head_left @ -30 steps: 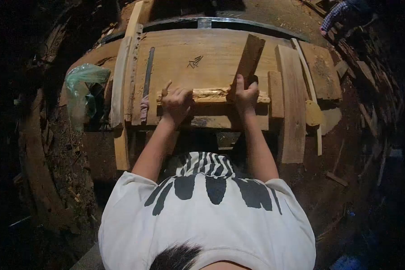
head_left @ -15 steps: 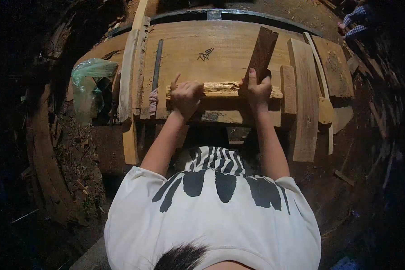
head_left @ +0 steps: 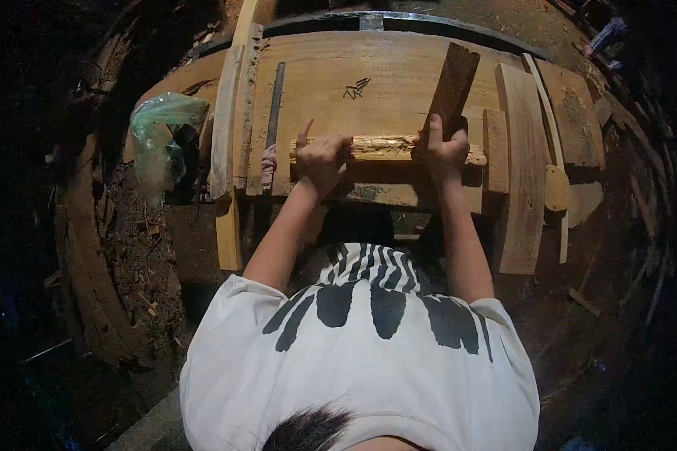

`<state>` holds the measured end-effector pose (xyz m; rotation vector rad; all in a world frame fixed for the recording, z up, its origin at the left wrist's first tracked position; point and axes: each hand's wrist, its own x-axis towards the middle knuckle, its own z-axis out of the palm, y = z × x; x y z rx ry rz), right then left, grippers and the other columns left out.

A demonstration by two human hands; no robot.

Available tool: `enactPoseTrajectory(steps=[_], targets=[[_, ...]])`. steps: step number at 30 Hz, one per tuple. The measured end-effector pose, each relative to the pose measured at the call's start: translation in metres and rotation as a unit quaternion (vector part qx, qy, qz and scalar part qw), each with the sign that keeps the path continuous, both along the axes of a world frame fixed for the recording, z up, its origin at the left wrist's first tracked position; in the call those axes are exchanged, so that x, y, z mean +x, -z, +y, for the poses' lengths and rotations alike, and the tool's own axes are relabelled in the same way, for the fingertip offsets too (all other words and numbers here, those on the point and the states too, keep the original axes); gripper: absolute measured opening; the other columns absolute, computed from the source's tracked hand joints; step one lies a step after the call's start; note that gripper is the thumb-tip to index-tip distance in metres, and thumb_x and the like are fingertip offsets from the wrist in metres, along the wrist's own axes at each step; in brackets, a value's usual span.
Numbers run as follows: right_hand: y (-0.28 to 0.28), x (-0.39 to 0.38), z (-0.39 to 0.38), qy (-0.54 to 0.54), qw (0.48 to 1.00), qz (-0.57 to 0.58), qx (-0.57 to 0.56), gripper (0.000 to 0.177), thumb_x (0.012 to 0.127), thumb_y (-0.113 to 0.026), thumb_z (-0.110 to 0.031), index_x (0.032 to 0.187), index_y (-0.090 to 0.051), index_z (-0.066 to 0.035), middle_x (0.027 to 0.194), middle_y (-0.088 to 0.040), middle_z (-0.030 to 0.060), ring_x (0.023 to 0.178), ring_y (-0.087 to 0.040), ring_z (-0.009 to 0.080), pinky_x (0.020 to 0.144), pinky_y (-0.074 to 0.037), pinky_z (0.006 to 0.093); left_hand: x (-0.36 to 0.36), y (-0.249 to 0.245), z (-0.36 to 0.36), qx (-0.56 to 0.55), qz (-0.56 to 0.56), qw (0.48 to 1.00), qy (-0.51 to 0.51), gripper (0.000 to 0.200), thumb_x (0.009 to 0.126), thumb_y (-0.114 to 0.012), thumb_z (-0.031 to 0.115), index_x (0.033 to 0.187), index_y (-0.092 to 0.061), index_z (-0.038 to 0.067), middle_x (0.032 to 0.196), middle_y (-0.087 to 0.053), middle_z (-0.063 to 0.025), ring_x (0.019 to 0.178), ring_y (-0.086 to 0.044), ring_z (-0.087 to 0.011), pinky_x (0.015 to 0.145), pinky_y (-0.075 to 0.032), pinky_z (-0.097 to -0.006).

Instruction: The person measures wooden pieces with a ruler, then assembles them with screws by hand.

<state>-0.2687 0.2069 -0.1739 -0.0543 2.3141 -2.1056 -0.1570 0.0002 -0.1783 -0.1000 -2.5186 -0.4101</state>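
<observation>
My left hand (head_left: 323,159) is closed round the left part of a pale, rough-edged wood strip (head_left: 384,148), one finger sticking up. My right hand (head_left: 447,152) grips the lower end of a dark brown wood block (head_left: 454,81), thumb on top. The block tilts up to the right and crosses the strip near its right end. Beneath lies a broad light board (head_left: 316,75) with several nails (head_left: 357,89) on it. Left of my left hand is a dark metal bar (head_left: 276,105) with a pink cloth (head_left: 268,167) round its lower end.
Planks (head_left: 520,173) stand along the right side, with a small block (head_left: 496,150) beside them. More long boards (head_left: 227,128) and a green plastic bag (head_left: 158,139) are at the left. A metal rail (head_left: 429,23) runs behind. Another person's checked sleeve (head_left: 608,34) shows at the upper right.
The whole view has shifted, so the bench and hands appear slightly farther right. Both hands keep their hold, and the dark block stays at nearly the same tilt.
</observation>
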Motion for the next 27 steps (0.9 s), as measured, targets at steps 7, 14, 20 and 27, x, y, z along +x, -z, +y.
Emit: enactPoseTrajectory(steps=[7, 14, 20, 27], targets=[[0.015, -0.007, -0.002, 0.016, 0.997, 0.036, 0.061, 0.035, 0.091, -0.062, -0.031, 0.081, -0.061, 0.003, 0.067, -0.067, 0.0122, 0.061, -0.067, 0.0209, 0.060, -0.053, 0.0334, -0.002, 0.006, 0.002, -0.010, -0.042, 0.999, -0.010, 0.021, 0.071, -0.070, 0.003, 0.089, -0.062, 0.012, 0.086, -0.070, -0.0046, 0.080, -0.069, -0.0230, 0.111, -0.031, -0.0458], [-0.003, 0.001, 0.001, 0.025, 0.995, 0.062, 0.072, 0.038, 0.091, -0.062, -0.033, 0.076, -0.062, 0.002, 0.066, -0.067, 0.0112, 0.059, -0.065, 0.0213, 0.058, -0.051, 0.0341, -0.002, 0.009, 0.007, 0.072, -0.027, 0.997, -0.026, 0.012, 0.076, -0.064, 0.006, 0.084, -0.057, 0.012, 0.073, -0.062, -0.0074, 0.070, -0.063, -0.0279, 0.076, -0.051, -0.0413], [0.016, -0.005, -0.003, 0.017, 1.000, 0.022, 0.004, 0.043, 0.090, -0.063, -0.037, 0.073, -0.061, 0.002, 0.063, -0.065, 0.0142, 0.057, -0.063, 0.0210, 0.058, -0.051, 0.0346, -0.002, 0.015, 0.002, 0.028, -0.040, 0.999, -0.003, 0.023, 0.074, -0.068, 0.002, 0.094, -0.060, 0.009, 0.087, -0.067, -0.0105, 0.081, -0.066, -0.0324, 0.067, -0.052, -0.0395], [0.048, -0.015, 0.001, 0.052, 0.994, 0.060, 0.079, 0.046, 0.087, -0.066, -0.040, 0.070, -0.059, 0.002, 0.062, -0.062, 0.0142, 0.055, -0.059, 0.0215, 0.054, -0.049, 0.0364, -0.002, 0.009, -0.001, 0.049, -0.041, 0.998, 0.009, 0.018, 0.077, -0.069, 0.007, 0.093, -0.062, 0.010, 0.090, -0.069, -0.0102, 0.082, -0.067, -0.0304, 0.068, -0.053, -0.0381]])
